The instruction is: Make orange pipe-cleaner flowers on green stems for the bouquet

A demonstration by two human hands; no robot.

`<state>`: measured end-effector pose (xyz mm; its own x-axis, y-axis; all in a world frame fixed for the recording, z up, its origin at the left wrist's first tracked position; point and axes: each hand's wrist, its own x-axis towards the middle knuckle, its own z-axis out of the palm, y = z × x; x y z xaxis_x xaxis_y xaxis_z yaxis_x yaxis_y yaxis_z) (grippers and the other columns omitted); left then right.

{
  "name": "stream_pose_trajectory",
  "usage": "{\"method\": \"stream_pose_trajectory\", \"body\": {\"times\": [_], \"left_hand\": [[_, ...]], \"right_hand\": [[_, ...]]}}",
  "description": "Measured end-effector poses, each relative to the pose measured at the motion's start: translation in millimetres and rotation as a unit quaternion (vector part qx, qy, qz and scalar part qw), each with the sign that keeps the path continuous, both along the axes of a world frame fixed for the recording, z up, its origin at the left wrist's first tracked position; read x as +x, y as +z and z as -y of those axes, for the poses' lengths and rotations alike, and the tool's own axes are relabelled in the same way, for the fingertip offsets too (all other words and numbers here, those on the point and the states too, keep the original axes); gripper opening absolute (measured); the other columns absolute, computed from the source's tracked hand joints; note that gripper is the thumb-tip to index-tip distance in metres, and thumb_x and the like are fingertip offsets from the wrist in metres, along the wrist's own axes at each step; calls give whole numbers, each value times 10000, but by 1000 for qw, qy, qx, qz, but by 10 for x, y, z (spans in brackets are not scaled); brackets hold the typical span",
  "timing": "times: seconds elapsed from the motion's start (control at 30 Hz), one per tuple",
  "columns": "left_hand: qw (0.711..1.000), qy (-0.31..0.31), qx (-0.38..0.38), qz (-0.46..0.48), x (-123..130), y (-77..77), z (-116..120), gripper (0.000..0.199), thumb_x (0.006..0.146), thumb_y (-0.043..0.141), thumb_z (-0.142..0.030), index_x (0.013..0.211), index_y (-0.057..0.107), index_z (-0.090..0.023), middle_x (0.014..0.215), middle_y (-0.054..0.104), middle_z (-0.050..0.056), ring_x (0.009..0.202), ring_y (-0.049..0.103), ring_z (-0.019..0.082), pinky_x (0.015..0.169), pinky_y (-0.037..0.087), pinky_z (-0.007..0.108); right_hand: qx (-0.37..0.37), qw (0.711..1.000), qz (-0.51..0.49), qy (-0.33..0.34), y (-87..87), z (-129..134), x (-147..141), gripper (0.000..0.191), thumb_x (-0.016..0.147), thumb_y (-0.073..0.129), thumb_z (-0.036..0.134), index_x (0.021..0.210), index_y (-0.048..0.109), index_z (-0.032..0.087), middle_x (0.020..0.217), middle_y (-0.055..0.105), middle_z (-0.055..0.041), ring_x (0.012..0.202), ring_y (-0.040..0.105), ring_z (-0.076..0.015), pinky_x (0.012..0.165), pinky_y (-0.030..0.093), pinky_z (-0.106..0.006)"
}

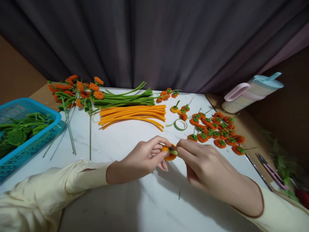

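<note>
- Firstly, a perforated blue basket (59,118) holds fuzzy leaves (19,135).
- Then straight, velvety orange sticks (131,114) lie on the smooth bench (113,145).
- Left hand (142,158): narrow grip, pinching a round plush flower head (171,157) above the bench; probably its green stub (173,152) is being fastened.
- Right hand (205,159): curled beside it, grip hidden, I cannot tell; next move probably needs steady left pinch.

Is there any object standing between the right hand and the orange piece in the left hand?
Nothing visible: the right hand is right beside the orange piece held by the left hand. The tape roll lies beyond them, not between.
</note>
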<state>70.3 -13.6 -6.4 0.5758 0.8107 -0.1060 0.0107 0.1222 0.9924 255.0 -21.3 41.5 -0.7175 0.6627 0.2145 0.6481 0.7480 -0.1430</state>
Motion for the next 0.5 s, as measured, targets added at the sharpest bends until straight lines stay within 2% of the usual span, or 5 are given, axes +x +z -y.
{"method": "stream_pose_trajectory", "body": {"times": [0.2, 0.33, 0.4, 0.43, 0.5], "left_hand": [[990, 49, 112, -74, -17, -45, 42, 106, 897, 468, -275, 960, 524, -211, 748, 617, -16, 686, 618, 109, 650, 500, 212], [979, 59, 165, -103, -25, -85, 66, 104, 905, 451, -257, 953, 531, -212, 746, 626, -11, 683, 620, 110, 639, 481, 206], [979, 57, 167, -99, -24, -98, 56, 110, 905, 445, -255, 973, 521, -213, 802, 634, 0, 697, 627, 114, 648, 485, 214], [981, 52, 164, -94, -25, -93, 41, 120, 904, 444, -258, 992, 512, -213, 852, 637, 10, 724, 631, 120, 664, 491, 220], [982, 29, 164, -93, -34, -53, -2, 149, 902, 443, -271, 1029, 495, -214, 951, 629, 29, 798, 623, 130, 712, 500, 234]], "right_hand": [[-204, 967, -98, -115, 99, -51, -71, 247, 646, 399, 19, 681, 601, 156, 630, 547, -14, 517, 452, -107, 492, 321, -224], [-405, 869, -199, -202, 71, -122, -67, 170, 763, 476, 185, 647, 596, 149, 522, 495, 15, 428, 472, -109, 423, 359, -225], [-457, 833, -225, -216, 37, -139, -46, 195, 793, 485, 243, 662, 591, 145, 513, 479, 21, 418, 491, -114, 410, 383, -225], [-444, 841, -228, -207, 19, -141, -32, 194, 797, 486, 242, 663, 587, 145, 525, 491, 15, 429, 496, -114, 416, 387, -224], [-355, 895, -216, -160, -13, -131, -3, 177, 794, 472, 183, 657, 579, 148, 566, 531, -3, 467, 490, -109, 445, 382, -219]]}}
